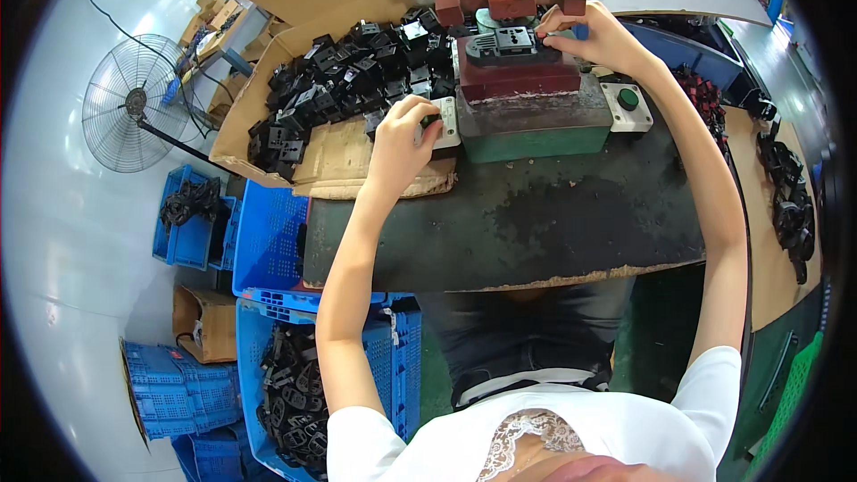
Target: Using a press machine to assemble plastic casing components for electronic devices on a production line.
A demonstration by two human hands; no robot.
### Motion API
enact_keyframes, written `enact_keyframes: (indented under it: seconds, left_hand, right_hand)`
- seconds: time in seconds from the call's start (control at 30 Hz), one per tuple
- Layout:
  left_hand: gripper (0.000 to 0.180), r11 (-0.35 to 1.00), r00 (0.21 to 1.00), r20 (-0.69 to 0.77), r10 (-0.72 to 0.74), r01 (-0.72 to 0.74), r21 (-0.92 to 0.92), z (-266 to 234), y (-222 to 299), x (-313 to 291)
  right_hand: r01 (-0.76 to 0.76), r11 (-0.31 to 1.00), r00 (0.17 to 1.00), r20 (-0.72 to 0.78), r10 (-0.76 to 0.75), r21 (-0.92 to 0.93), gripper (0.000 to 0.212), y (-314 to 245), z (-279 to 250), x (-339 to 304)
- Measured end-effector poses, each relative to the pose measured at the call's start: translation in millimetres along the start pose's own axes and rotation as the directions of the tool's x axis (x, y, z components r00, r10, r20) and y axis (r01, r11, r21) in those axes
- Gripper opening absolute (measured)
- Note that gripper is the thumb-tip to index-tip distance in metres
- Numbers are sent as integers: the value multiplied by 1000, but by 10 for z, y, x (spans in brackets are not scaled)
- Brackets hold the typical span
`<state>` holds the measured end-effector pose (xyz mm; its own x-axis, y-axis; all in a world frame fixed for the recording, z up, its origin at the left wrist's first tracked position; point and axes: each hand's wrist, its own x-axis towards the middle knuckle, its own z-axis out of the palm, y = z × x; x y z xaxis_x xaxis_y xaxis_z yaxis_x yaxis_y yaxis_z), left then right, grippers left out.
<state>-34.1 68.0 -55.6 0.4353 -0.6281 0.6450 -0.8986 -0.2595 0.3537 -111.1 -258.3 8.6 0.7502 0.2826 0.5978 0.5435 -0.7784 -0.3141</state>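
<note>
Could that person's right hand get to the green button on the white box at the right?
Probably yes: the green button sits uncovered on its white box, close to the right hand, and nothing seems to block the way between them.

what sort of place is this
Probably a factory workshop: there's a small press on the workbench, a cardboard box heaped with black parts, and a blue crate of more parts.
</note>
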Motion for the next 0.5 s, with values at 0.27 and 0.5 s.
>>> enact_keyframes:
  seconds: [0.27, 0.5]
  left_hand:
    - [15, 984, 994, -26, 102, -97, 148, 7, 15, -30]
    - [11, 976, 995, 30, 93, -97, 197, 3, 55, 1]
  right_hand:
    - [-84, 995, 989, -127, 76, -61, 16, -148, -254, -245]
    - [-345, 918, 900, 209, 383, -196, 26, -488, -550, -1009]
